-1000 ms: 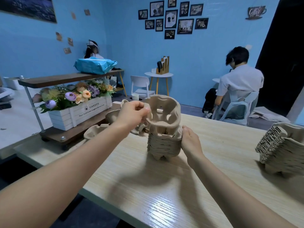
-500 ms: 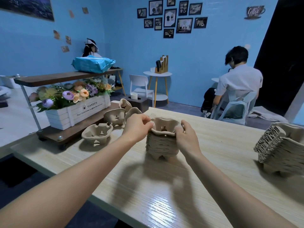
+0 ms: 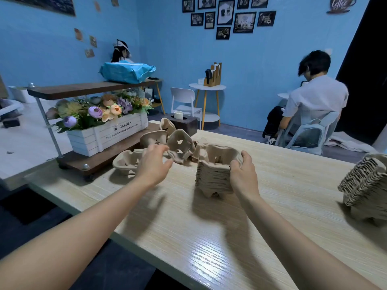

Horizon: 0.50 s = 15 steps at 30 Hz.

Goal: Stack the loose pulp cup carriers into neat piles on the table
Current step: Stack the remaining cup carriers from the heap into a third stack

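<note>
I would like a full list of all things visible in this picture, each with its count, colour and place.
pile of carriers: one, brown, table middle, held by the right hand
second pile: one, brown, tilted, right edge
loose carriers: about five, brown, heaped left of the middle pile
table: one, light wood, foreground
flower box: one, white, lower shelf at left
blue package: one, upper shelf
seated person: one, white shirt, back right
white chair: one, by the blue wall
round side table: one, white, beside the chair
framed pictures: about ten, dark, wall
left hand: open, reaching toward the loose carriers
right hand: grips the middle pile's right side
</note>
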Available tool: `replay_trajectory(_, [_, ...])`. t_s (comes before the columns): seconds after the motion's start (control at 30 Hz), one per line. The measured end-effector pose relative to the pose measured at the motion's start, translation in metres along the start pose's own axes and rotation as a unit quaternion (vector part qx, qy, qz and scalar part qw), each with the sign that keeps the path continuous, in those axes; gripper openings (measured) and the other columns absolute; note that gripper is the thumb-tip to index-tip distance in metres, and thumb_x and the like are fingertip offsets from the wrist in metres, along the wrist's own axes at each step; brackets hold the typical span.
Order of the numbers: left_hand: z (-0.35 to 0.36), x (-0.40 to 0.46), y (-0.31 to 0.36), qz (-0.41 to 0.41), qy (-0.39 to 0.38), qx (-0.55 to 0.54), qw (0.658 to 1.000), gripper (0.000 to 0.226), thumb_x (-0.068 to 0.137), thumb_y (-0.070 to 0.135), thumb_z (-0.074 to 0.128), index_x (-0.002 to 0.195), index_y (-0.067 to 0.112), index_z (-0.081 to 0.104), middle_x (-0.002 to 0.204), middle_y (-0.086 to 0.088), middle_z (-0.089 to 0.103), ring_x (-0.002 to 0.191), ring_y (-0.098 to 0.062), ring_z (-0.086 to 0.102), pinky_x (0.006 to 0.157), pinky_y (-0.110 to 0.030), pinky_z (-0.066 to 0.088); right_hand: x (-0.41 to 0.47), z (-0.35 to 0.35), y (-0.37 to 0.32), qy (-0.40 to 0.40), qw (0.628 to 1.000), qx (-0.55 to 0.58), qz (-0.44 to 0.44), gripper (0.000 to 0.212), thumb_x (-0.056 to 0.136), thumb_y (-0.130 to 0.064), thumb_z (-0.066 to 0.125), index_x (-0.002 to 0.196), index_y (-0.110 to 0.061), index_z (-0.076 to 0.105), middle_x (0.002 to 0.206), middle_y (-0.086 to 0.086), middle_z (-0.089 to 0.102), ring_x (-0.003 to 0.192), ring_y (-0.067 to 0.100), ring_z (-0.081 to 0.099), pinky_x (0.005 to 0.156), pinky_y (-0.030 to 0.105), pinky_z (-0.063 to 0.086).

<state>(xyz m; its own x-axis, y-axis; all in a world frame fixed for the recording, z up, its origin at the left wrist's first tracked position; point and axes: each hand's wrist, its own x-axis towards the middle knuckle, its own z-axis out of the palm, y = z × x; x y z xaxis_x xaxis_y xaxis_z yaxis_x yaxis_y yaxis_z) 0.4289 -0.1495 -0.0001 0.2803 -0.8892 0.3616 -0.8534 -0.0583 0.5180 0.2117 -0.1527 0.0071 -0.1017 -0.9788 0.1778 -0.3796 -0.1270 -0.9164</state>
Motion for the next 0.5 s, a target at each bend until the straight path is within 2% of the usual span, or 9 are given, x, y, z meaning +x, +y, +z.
replay_trajectory(0.13, [-0.003, 0.008, -0.035, -0.023, -0.035, 0.197, 0.979, 0.043, 0.091, 0.018, 0.052, 0.133, 0.016, 0.043, 0.132, -0.010, 0.043, 0.122, -0.028, 0.038, 0.099, -0.040, 0.036, 0.000, 0.001, 0.000, 0.005, 1.000, 0.001, 0.000, 0.052, 0.099, -0.020, 0.034, 0.150, -0.016, 0.022, 0.150, 0.009, 0.034, 0.132, 0.024, 0.038, 0.108, 0.039, 0.033])
replay_trajectory(0.23, [-0.006, 0.011, -0.053, -0.031, -0.049, 0.275, 0.960, 0.028, 0.091, 0.016, 0.044, 0.117, 0.017, 0.055, 0.124, -0.008, 0.054, 0.118, -0.027, 0.045, 0.094, -0.041, 0.042, 0.000, -0.001, 0.001, 0.003, 1.000, -0.002, 0.000, 0.052, 0.099, -0.020, 0.034, 0.149, -0.016, 0.023, 0.149, 0.009, 0.036, 0.131, 0.025, 0.039, 0.107, 0.039, 0.033])
replay_trajectory(0.3, [-0.008, 0.010, -0.055, -0.017, -0.059, 0.281, 0.958, 0.018, 0.089, 0.012, 0.045, 0.096, 0.018, 0.060, 0.109, -0.004, 0.063, 0.110, -0.025, 0.051, 0.091, -0.037, 0.042, 0.001, -0.001, 0.001, 0.000, 1.000, 0.000, 0.001, 0.052, 0.099, -0.020, 0.035, 0.149, -0.017, 0.023, 0.148, 0.009, 0.037, 0.130, 0.025, 0.040, 0.108, 0.041, 0.035])
replay_trajectory(0.37, [-0.006, 0.008, -0.053, 0.012, -0.064, 0.250, 0.966, 0.014, 0.089, 0.012, 0.048, 0.082, 0.021, 0.056, 0.096, 0.003, 0.063, 0.101, -0.020, 0.054, 0.089, -0.029, 0.038, 0.001, -0.001, 0.001, -0.002, 1.000, 0.001, 0.002, 0.052, 0.098, -0.020, 0.035, 0.149, -0.017, 0.023, 0.149, 0.009, 0.037, 0.130, 0.024, 0.040, 0.108, 0.041, 0.035])
replay_trajectory(0.43, [-0.003, 0.003, -0.042, 0.033, -0.077, 0.206, 0.975, 0.015, 0.090, 0.016, 0.052, 0.077, 0.022, 0.054, 0.091, 0.006, 0.059, 0.094, -0.017, 0.052, 0.085, -0.023, 0.032, 0.001, -0.001, 0.002, -0.003, 1.000, 0.001, 0.004, 0.052, 0.099, -0.021, 0.035, 0.149, -0.017, 0.023, 0.149, 0.008, 0.036, 0.131, 0.024, 0.039, 0.108, 0.041, 0.035])
replay_trajectory(0.5, [0.000, -0.002, -0.030, 0.045, -0.078, 0.198, 0.976, 0.015, 0.092, 0.026, 0.053, 0.077, 0.024, 0.054, 0.092, 0.004, 0.062, 0.092, -0.022, 0.055, 0.080, -0.030, 0.038, 0.001, -0.001, 0.002, -0.004, 1.000, 0.005, 0.007, 0.052, 0.098, -0.021, 0.035, 0.149, -0.018, 0.023, 0.149, 0.008, 0.036, 0.131, 0.024, 0.039, 0.109, 0.043, 0.034])
